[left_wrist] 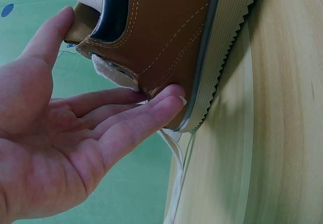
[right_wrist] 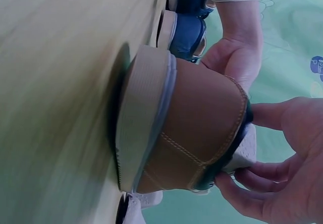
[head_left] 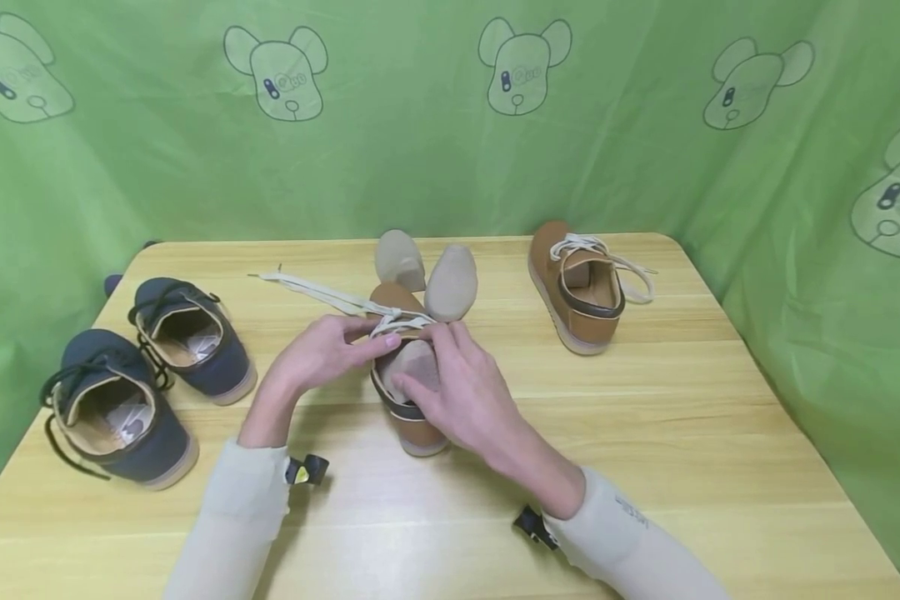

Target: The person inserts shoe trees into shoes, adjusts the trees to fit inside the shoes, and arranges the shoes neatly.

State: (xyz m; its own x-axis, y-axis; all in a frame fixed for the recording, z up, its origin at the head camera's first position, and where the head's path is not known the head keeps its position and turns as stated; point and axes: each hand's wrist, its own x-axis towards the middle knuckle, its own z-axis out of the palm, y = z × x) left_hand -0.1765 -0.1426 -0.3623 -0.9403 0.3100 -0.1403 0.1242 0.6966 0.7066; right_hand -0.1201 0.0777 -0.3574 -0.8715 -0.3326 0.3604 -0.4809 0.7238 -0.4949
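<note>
Left hand (head_left: pixel 330 352): straight fingers touch brown leather lace-up shoe (head_left: pixel 418 432). Right hand (head_left: pixel 465 392): fingers pinch beige rounded insert (head_left: pixel 417 360). Best: hold tan tongue (left_wrist: pixel 81 26) clear, slide insert straight.

A table (head_left: pixel 682 442) holds two blue shoes (head_left: pixel 225 365) at left. A brown shoe (head_left: pixel 420 433) sits mid-table, another (head_left: pixel 570 312) at right, two pads (head_left: pixel 452 285) near the back.

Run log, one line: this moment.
left hand: touching tongue; right hand: on opening's rim; middle brown shoe: on table, pad inside

Pale sleeves (head_left: pixel 232 508), 2 black wrist cameras (head_left: pixel 314 469)
</note>
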